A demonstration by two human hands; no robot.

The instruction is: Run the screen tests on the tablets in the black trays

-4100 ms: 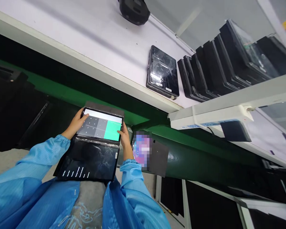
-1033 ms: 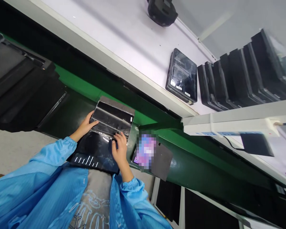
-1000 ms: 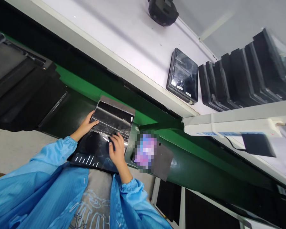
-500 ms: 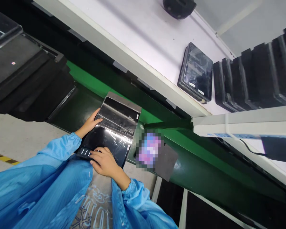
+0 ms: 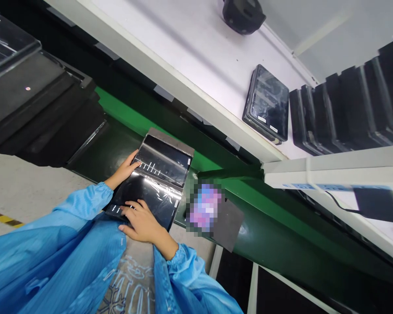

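A black two-screen device lies in front of me at the edge of the green conveyor belt (image 5: 124, 115). Its upper screen (image 5: 163, 160) is dark with a row of small white marks. Its lower screen (image 5: 150, 198) is dark and glossy. My left hand (image 5: 126, 168) grips the device's left edge where the two screens meet. My right hand (image 5: 139, 220) rests on the lower screen's near edge, fingers spread flat and touching it.
A small lit device (image 5: 205, 208) lies on a grey pad (image 5: 227, 222) to the right. A white shelf (image 5: 183, 48) beyond the belt carries a black tablet unit (image 5: 267, 104) and a row of upright ones (image 5: 340, 113). Black trays (image 5: 29, 109) stand at left.
My right hand slid from the middle of the lower screen down to its near edge. White marks now show on the upper screen. The bright keypad seen four seconds ago is gone.
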